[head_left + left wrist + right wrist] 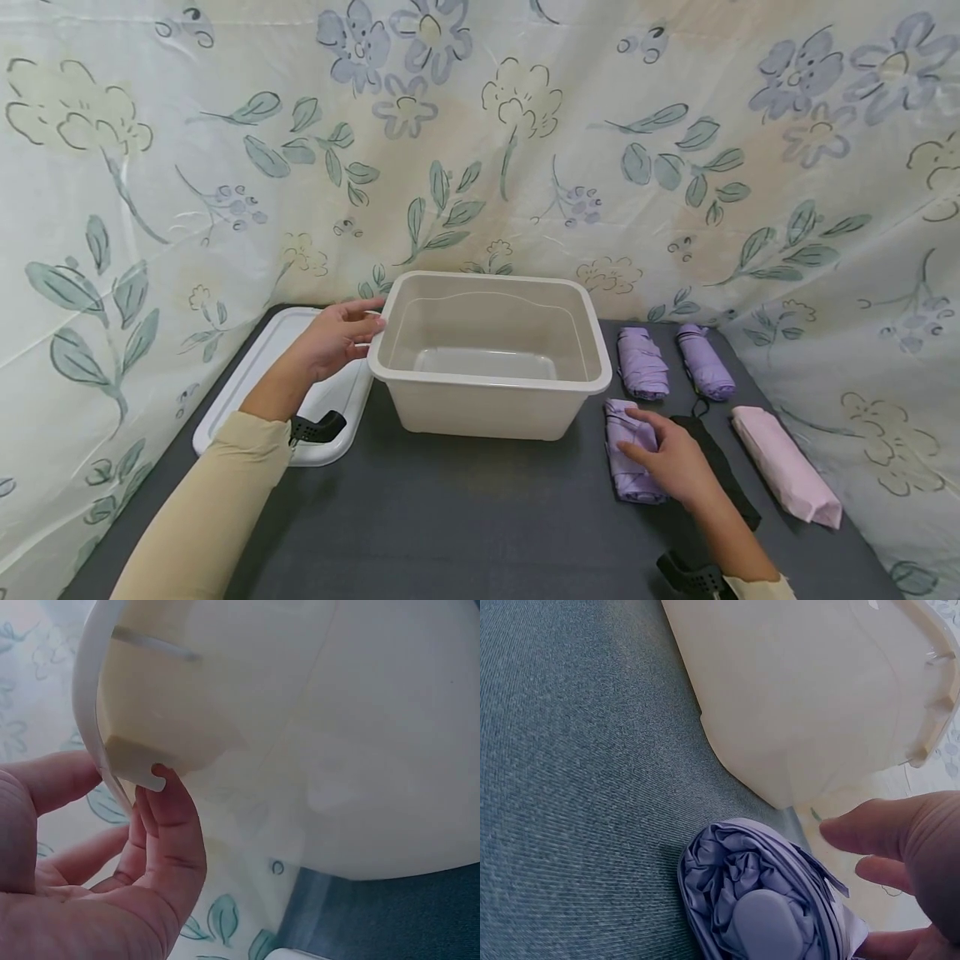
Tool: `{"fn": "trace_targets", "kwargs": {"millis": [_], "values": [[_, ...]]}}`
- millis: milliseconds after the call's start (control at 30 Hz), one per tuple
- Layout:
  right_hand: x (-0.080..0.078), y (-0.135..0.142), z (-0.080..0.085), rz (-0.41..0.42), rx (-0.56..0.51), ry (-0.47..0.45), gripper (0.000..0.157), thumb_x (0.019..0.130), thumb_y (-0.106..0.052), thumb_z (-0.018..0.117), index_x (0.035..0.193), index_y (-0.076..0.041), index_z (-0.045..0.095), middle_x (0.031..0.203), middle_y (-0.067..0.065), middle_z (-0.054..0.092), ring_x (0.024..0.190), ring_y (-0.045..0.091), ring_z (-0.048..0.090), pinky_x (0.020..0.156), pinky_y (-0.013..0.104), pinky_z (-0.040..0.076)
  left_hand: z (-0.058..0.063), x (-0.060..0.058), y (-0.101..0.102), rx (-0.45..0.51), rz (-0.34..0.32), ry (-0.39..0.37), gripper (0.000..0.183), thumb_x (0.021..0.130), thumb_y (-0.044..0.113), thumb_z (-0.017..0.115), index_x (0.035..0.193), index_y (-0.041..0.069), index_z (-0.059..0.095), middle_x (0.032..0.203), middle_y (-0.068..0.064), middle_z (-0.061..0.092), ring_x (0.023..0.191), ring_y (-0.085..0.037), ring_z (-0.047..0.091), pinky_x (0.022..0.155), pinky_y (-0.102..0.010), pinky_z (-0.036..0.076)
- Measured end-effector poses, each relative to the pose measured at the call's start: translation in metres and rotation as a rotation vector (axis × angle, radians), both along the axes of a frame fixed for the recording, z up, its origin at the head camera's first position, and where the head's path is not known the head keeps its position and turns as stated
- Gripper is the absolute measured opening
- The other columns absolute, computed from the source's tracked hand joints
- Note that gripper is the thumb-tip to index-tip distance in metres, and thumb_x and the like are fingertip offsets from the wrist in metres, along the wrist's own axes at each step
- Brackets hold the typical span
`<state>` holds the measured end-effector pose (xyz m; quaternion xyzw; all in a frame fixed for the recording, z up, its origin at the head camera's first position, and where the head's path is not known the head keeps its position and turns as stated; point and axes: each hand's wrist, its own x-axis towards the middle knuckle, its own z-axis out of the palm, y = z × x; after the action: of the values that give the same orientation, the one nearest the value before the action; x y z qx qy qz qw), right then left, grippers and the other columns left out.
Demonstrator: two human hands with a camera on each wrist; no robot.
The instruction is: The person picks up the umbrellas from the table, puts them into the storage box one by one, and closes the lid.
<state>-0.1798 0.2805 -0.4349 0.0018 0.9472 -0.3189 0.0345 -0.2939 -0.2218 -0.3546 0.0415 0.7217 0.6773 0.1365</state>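
Note:
A cream plastic bin (480,408) stands upright at the middle of the dark table, its inside bare. My left hand (339,337) holds the bin's left rim, with fingers curled under the lip in the left wrist view. Over the nearest purple folding umbrella (628,467) hovers my right hand (671,458), its thumb and fingers spread apart. The right wrist view shows that umbrella's end, a smooth knob (767,926) amid bunched fabric, with the fingertips beside it. Partly hidden under the right hand and forearm lies a slim black folded item (723,471).
A white lid (213,421) lies flat left of the bin, under the left forearm. Behind the right hand lie two more purple folding umbrellas, one (642,364) nearer the bin and one (705,362) farther right. A pink rolled bundle (786,467) lies near the right edge. Floral curtains (510,167) enclose the table.

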Motion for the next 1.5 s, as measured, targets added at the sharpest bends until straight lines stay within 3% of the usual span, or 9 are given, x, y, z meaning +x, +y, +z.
{"fn": "trace_targets", "kwargs": {"millis": [233,533,800,1033,1300,1500], "values": [[-0.001,0.002,-0.001,0.002,0.024,-0.015,0.066,0.092,-0.033,0.076,0.148,-0.008,0.053,0.149,0.034,0.048,0.133,0.054,0.05,0.102,0.07,0.044,0.003,-0.002,0.0,0.031,-0.013,-0.018,0.063,0.103,0.014,0.062,0.159,0.007,0.035,0.104,0.002,0.067,0.091,-0.01,0.069,0.083,-0.023,0.059],[-0.003,0.004,-0.002,0.006,0.024,-0.022,0.066,0.092,-0.033,0.076,0.148,-0.007,0.052,0.15,0.034,0.047,0.135,0.055,0.047,0.103,0.07,0.043,0.009,-0.001,0.0,0.04,-0.047,-0.029,0.063,0.102,0.01,0.062,0.159,0.006,0.036,0.099,0.002,0.069,0.088,-0.013,0.069,0.081,-0.026,0.06],[-0.003,0.004,-0.002,0.014,0.024,-0.026,0.067,0.092,-0.033,0.076,0.149,-0.007,0.051,0.151,0.034,0.046,0.137,0.056,0.044,0.104,0.072,0.041,0.008,0.0,-0.001,0.03,-0.05,-0.027,0.06,0.102,0.009,0.062,0.158,0.008,0.039,0.104,-0.001,0.068,0.09,-0.014,0.069,0.083,-0.027,0.06],[-0.004,0.005,-0.002,0.023,0.024,-0.032,0.067,0.092,-0.033,0.076,0.149,-0.007,0.051,0.152,0.033,0.045,0.139,0.056,0.042,0.106,0.073,0.039,0.011,-0.001,0.002,-0.034,-0.052,0.013,0.06,0.1,0.007,0.064,0.156,0.004,0.042,0.117,-0.003,0.06,0.103,-0.012,0.063,0.088,-0.023,0.057],[-0.003,0.006,-0.002,0.025,0.022,-0.04,0.067,0.092,-0.033,0.076,0.149,-0.007,0.051,0.152,0.033,0.045,0.139,0.056,0.042,0.105,0.073,0.039,0.015,-0.003,0.005,-0.055,-0.044,0.008,0.061,0.098,0.004,0.067,0.154,0.002,0.044,0.126,-0.007,0.057,0.11,-0.016,0.059,0.088,-0.025,0.057],[-0.003,0.006,-0.002,0.026,0.033,-0.032,0.066,0.091,-0.033,0.076,0.148,-0.008,0.052,0.151,0.033,0.046,0.138,0.056,0.043,0.105,0.073,0.04,0.016,-0.003,0.002,-0.053,-0.079,0.006,0.064,0.098,0.003,0.065,0.157,0.005,0.039,0.133,-0.011,0.054,0.111,-0.016,0.06,0.09,-0.026,0.057]]}}
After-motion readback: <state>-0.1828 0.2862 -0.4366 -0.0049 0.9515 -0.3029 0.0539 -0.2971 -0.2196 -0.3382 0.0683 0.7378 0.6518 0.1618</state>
